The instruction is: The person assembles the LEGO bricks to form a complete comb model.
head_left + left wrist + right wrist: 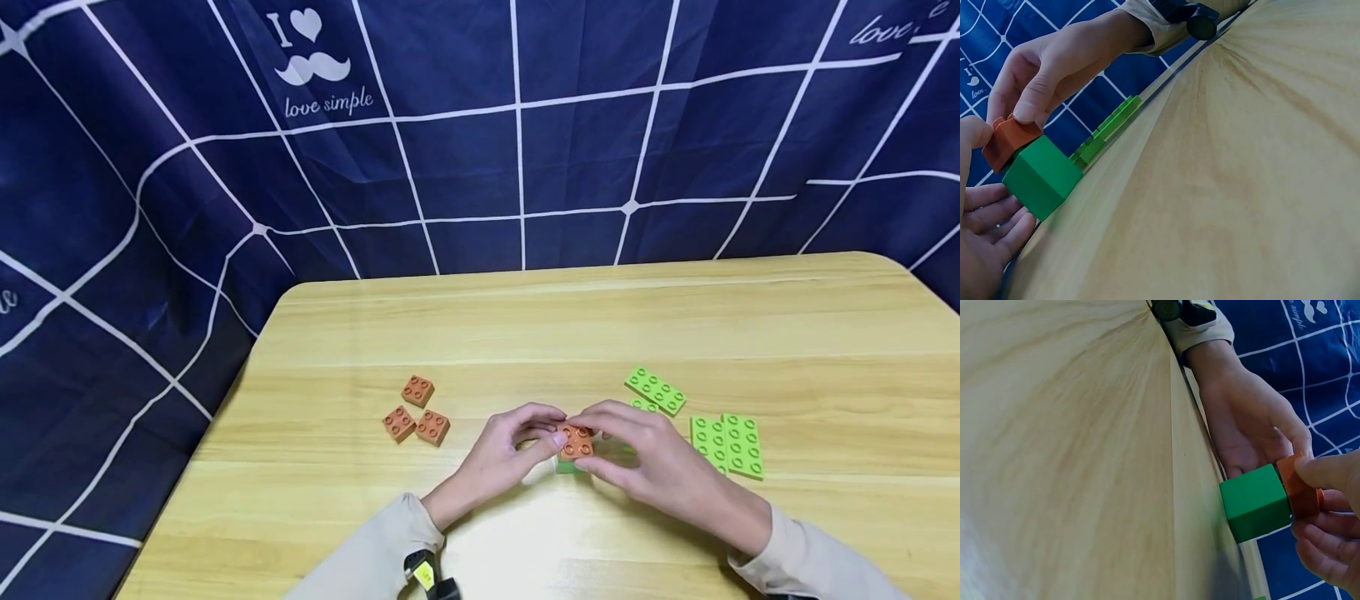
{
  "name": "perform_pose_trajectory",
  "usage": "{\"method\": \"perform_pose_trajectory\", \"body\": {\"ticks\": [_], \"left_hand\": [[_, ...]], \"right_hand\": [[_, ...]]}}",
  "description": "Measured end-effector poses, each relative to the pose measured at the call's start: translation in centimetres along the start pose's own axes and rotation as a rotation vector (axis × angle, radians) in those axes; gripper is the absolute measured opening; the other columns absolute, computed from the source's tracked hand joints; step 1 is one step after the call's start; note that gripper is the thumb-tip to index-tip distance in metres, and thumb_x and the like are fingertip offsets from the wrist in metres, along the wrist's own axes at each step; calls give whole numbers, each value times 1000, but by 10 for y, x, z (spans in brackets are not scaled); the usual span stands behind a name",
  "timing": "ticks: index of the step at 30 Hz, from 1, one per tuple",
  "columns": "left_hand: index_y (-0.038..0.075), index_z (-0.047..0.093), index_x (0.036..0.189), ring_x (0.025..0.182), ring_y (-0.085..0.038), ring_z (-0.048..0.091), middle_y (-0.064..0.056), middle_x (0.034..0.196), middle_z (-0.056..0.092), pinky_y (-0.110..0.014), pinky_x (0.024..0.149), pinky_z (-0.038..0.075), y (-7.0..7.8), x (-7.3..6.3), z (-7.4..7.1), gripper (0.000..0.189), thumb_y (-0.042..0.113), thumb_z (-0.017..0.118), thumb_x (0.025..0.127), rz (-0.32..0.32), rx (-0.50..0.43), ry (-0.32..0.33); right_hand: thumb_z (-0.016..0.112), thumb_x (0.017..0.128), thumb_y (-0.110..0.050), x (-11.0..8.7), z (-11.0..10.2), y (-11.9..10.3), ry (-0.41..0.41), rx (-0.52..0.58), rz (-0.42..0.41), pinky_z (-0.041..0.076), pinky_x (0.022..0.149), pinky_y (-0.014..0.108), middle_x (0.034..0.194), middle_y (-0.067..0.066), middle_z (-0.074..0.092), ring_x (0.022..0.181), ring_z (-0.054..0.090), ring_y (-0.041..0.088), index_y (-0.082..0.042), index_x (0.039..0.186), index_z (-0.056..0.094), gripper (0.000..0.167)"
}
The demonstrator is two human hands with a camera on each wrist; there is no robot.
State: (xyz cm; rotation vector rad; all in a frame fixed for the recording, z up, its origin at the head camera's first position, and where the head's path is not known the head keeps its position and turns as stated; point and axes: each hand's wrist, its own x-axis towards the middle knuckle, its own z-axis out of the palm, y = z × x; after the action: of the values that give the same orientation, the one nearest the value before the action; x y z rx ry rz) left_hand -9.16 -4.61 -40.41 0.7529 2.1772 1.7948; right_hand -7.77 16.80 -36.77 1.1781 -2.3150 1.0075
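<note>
An orange toy building brick (577,443) with round studs sits on top of a taller green block (566,468), near the front of the table. My right hand (652,454) pinches the brick between thumb and fingers. From the other side, my left hand (502,450) holds the brick's left edge with its thumb and a finger. In the left wrist view the orange brick (1013,139) looks tilted against the green block (1042,178), with a small dark gap between them. The right wrist view shows the smooth sides of the green block (1255,503); its top is hidden.
Three loose orange bricks (416,408) lie left of the hands. Several flat light green studded plates (742,446) lie to the right, one partly behind my right hand. A dark blue cloth (465,167) with white lines hangs behind the wooden table (465,325).
</note>
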Motion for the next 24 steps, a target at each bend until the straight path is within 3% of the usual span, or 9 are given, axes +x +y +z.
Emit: {"method": "perform_pose_trajectory", "body": {"ticks": [3, 6, 10, 12, 17, 24], "left_hand": [[-2, 60, 120, 100, -14, 64, -15, 114, 65, -27, 95, 50, 0, -1, 1, 31, 13, 63, 93, 34, -47, 30], [-2, 63, 115, 99, -18, 65, -16, 111, 66, -32, 94, 52, 0, -2, 1, 26, 7, 66, 91, 133, -78, 58], [1, 66, 109, 97, -19, 66, -14, 106, 67, -35, 91, 54, -2, -2, 0, 25, 4, 72, 85, 276, -33, 84], [2, 67, 108, 96, -15, 66, -11, 105, 68, -33, 90, 54, -4, -2, 0, 27, 5, 75, 82, 314, 18, 91], [3, 67, 107, 94, -9, 65, -7, 102, 70, -29, 88, 54, -5, -1, -2, 31, 5, 78, 79, 356, 103, 91], [-1, 66, 105, 93, -15, 66, -13, 98, 68, -33, 88, 55, -4, 1, -3, 28, 0, 77, 79, 345, 8, 68]], "right_hand": [[82, 75, -15, -1, 0, 0, -10, 6, 36, 53, 83, 17, 105, -2, 69, 92, 66, 14, -8, 112, 69, 40], [82, 75, -16, -2, 1, -1, -3, 0, 45, 55, 78, 20, 103, -1, 69, 89, 67, 14, -8, 111, 69, 39], [82, 75, -17, -2, 3, -1, 7, -9, 45, 57, 75, 24, 101, -2, 69, 87, 67, 14, -10, 111, 69, 39], [82, 75, -17, -2, 3, -1, 8, -13, 49, 57, 76, 25, 101, -3, 69, 87, 67, 14, -10, 111, 69, 39], [82, 75, -18, -3, 4, 0, 14, -16, 52, 57, 77, 25, 101, -4, 69, 87, 67, 14, -11, 111, 69, 38], [81, 77, -23, 0, 5, 1, 19, -38, 24, 50, 84, 14, 99, -3, 69, 86, 67, 14, -11, 108, 70, 35]]}}
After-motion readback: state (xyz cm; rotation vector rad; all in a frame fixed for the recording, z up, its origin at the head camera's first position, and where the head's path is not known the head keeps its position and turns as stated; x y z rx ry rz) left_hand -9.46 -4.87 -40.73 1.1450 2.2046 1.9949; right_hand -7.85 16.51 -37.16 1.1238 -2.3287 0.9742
